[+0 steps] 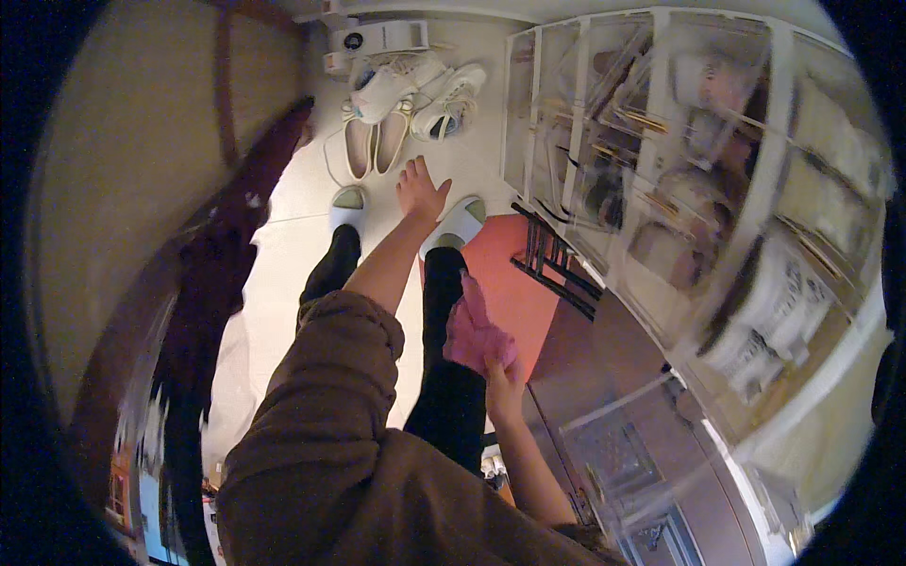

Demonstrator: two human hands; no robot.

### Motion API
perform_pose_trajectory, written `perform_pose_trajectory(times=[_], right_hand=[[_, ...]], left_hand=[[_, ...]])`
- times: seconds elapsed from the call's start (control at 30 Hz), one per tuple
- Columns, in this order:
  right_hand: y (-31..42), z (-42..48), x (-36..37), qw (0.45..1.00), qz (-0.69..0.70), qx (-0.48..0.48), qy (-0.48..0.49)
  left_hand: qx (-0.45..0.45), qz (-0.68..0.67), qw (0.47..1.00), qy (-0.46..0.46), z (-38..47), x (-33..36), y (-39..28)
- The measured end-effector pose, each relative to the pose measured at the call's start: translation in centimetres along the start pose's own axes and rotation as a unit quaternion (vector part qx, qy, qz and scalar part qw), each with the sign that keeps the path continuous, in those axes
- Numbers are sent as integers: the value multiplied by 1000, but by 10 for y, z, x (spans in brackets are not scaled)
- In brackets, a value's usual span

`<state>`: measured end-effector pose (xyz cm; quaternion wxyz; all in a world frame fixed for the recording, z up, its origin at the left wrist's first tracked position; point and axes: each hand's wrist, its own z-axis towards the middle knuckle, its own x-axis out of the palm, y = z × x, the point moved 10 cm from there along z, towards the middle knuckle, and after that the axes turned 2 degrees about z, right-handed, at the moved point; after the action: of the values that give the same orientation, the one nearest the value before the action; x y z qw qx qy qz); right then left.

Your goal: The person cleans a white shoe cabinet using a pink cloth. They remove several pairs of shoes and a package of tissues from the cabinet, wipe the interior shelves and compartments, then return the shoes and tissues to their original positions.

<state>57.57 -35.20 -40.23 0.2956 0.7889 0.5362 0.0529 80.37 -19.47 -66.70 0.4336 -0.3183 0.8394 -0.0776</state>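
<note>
My left hand (420,189) reaches forward over the tiled floor with its fingers apart and nothing in them. Just beyond it stands a pair of pale flat shoes (375,145). White sneakers (396,83) lie against and partly over the flats, with another white lace-up sneaker (446,106) at their right. My right hand (502,385) is lower and nearer my body, closed on a crumpled pink cloth (476,331) that hangs in front of my leg. Light slippers (456,225) are on my feet, one on either side of my left hand.
At the right stands a shelf unit with clear doors (665,163), its contents blurred. A black folded rack (555,262) lies by its base, over a red mat (506,276). Dark hanging fabric (212,269) runs down the left. A white box (386,37) sits behind the shoes.
</note>
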Motion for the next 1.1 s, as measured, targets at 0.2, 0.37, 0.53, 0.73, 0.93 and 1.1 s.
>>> perform_pose_trajectory(times=[0.2, 0.37, 0.53, 0.73, 0.93, 1.1], right_hand=[[-15, -10, 4, 998, -47, 32, -15], [-13, -14, 2, 997, -70, 37, -16], [-8, -41, -2, 998, -37, 31, -37], [27, -89, -10, 984, -166, -61, -21], [69, -141, -41, 953, -262, -128, -86], [74, -167, -80, 970, -173, -101, -137]], left_hand=[[54, 110, 992, -19, 95, 67, -10], [72, 144, 983, -91, 144, 93, -14], [58, -54, 993, -84, 126, 56, -16], [-10, -169, 967, -190, -19, -54, -35], [-14, -219, 953, -210, -177, -190, -62], [48, -281, 939, -192, -238, -319, -92]])
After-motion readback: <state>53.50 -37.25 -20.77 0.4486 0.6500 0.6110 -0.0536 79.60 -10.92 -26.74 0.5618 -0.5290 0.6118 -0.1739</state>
